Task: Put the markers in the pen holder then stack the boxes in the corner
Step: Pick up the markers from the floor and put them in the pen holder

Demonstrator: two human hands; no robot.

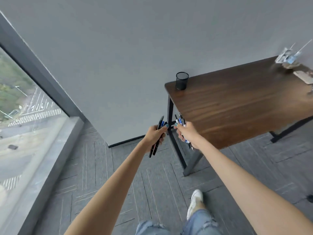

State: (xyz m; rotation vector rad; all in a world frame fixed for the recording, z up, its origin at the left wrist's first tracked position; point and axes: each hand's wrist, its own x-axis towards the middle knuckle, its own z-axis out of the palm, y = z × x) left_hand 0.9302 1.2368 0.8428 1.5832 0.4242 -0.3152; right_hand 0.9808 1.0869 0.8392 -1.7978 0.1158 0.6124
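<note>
My left hand (pixel 155 135) grips a bundle of black and blue markers (pixel 154 150), their tips sticking out above and below the fist. My right hand (pixel 187 134) grips a second bundle of markers (pixel 180 120), mostly blue and white. Both hands are held out in front of the near left end of a dark wooden table (pixel 237 106). A black mesh pen holder (pixel 182 80) stands upright on the table's far left corner, against the grey wall, well beyond both hands. No boxes are in view.
A blurred cluster of clear and blue items (pixel 288 56) and a flat tan object (pixel 304 77) lie at the table's far right. A floor-to-ceiling window (pixel 25 116) with a low sill runs along the left. Grey carpet tiles cover the floor; my shoe (pixel 195 202) is below.
</note>
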